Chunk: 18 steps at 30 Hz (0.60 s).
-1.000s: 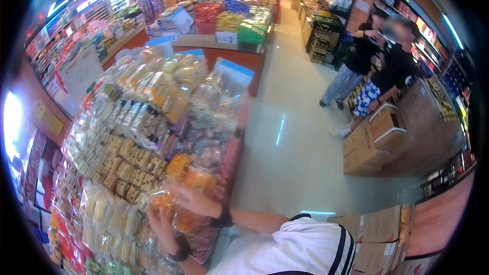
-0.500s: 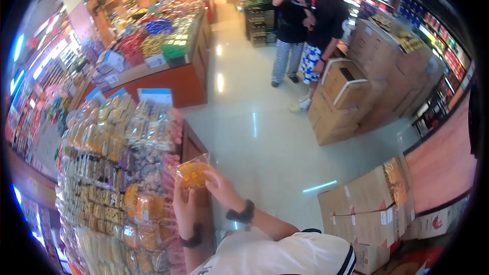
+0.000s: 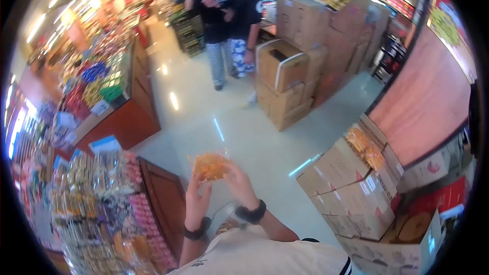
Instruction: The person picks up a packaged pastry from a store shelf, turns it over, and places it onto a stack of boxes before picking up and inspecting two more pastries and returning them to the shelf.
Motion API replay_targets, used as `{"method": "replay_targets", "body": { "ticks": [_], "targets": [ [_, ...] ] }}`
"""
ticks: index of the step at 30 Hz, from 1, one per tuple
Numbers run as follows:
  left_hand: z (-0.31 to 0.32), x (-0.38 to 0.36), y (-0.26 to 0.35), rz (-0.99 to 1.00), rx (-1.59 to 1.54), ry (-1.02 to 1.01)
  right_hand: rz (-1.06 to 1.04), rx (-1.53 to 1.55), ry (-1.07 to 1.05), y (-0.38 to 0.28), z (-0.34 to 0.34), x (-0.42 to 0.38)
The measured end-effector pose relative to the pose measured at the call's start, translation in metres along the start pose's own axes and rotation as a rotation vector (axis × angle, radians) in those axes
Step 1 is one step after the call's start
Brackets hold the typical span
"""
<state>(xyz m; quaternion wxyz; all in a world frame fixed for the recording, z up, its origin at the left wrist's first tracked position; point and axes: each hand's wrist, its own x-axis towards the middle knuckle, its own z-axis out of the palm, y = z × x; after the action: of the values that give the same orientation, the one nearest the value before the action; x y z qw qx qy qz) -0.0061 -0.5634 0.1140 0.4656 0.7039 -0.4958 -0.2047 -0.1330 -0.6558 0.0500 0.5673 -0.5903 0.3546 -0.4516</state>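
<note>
Both hands, the left hand [image 3: 196, 197] and the right hand [image 3: 238, 182], grasp an orange snack packet [image 3: 209, 165] between them over the floor [image 3: 204, 117], a snack display [image 3: 97, 198] at nine o'clock, open cardboard boxes [image 3: 351, 183] at three o'clock, two people [image 3: 226, 20] at twelve o'clock.

Snack display [image 3: 97, 198] lies left, stacked boxes [image 3: 351, 193] right, aisle floor [image 3: 229, 122] between
</note>
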Motion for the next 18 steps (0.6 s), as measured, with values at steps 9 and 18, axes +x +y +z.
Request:
{"method": "replay_targets", "body": {
  "ticks": [9,18],
  "targets": [
    [0.048,0.094,-0.018,0.284,-0.203,-0.273,-0.006,-0.044,0.318,-0.011,-0.045,0.035],
    [0.095,0.154,-0.014,0.344,-0.374,-0.593,-0.056,-0.176,0.629,-0.037,-0.049,0.023]
  ]
}}
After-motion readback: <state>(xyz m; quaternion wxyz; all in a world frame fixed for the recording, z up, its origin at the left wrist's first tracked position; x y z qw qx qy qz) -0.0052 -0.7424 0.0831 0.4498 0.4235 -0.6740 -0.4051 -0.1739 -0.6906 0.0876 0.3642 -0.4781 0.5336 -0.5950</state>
